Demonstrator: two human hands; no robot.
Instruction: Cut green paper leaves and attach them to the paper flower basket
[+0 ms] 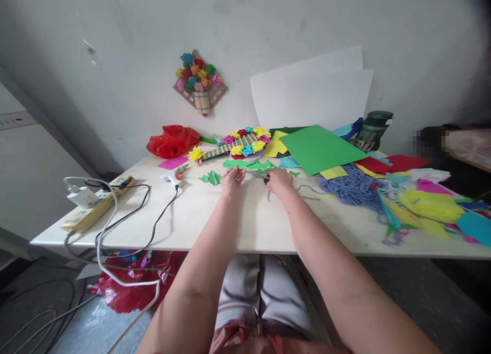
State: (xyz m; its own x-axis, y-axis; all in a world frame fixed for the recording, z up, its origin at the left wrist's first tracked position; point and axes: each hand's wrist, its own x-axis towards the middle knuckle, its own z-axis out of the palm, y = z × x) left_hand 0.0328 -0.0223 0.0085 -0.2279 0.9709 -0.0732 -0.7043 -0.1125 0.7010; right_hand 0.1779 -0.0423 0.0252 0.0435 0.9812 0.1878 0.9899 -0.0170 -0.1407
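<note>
My right hand (281, 183) is closed around the dark handles of a pair of scissors (266, 179), whose blades point left toward my other hand. My left hand (230, 181) has its fingers pinched together near the blade tips; what they hold is too small to make out. Just behind both hands lies a jagged strip of green paper (245, 164). Small cut green leaf shapes (210, 178) are piled to the left of my left hand. Farther back sits a woven guitar-shaped craft (226, 148) trimmed with paper flowers.
On the left are a glue gun (174, 178) with its cord and a power strip (97, 205). A red plastic bag (172, 141) lies at the back. To the right are a large green sheet (322, 148), blue-grey yarn (345, 187), coloured paper scraps (429, 204) and a dark bottle (374, 130).
</note>
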